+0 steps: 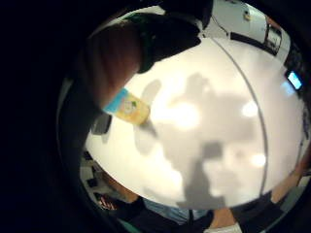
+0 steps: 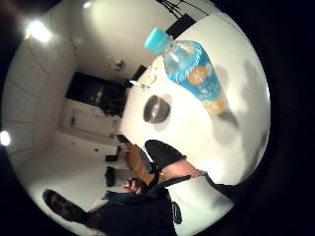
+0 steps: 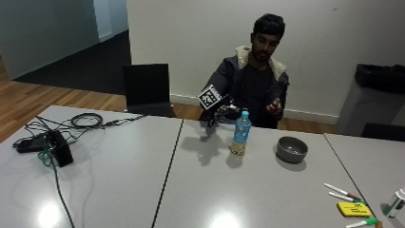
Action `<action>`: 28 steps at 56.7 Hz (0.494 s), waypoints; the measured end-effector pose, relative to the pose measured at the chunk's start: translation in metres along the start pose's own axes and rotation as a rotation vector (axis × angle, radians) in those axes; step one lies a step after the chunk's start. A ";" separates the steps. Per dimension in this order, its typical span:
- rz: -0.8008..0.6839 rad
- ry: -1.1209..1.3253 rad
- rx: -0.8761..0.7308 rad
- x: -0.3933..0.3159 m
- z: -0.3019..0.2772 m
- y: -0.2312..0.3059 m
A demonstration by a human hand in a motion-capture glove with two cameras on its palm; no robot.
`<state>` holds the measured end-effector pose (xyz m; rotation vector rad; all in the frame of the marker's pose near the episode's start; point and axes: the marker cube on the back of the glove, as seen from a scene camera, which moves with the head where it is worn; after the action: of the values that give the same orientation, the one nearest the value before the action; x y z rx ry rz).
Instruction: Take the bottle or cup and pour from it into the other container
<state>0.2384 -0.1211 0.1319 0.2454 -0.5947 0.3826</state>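
Hovering above the white table [image 3: 190, 180], the gloved right hand [image 3: 218, 115] hung near the cap of the bottle [image 3: 240, 134] without touching it; whether its fingers were spread or curled could not be told, since they showed only as a dark cluster in the outside view. Below and just beyond those fingers the bottle stood upright on the table, blue-capped, with a blue label and yellow liquid at its base; the thumb-side palm view showed it whole and free of any grip [image 2: 192, 73]. Farther from the fingers, past the bottle, sat the grey bowl [image 3: 292, 149], apart from the bottle; the person's bare left hand [image 3: 274, 107] was raised near the chest, well away from both.
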 end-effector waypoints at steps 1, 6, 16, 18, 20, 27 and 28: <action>-0.006 -0.021 0.015 0.002 0.005 -0.006; -0.086 -0.168 0.047 0.007 0.029 -0.030; 0.030 -0.416 -0.003 -0.002 0.064 -0.059; 0.016 -0.452 0.001 -0.002 0.070 -0.059; -0.020 -0.495 0.009 -0.001 0.078 -0.059; 0.016 -0.574 -0.054 -0.005 0.095 -0.067; 0.005 -0.577 -0.056 -0.004 0.098 -0.066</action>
<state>0.2148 -0.2139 0.2004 0.3028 -1.1710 0.2975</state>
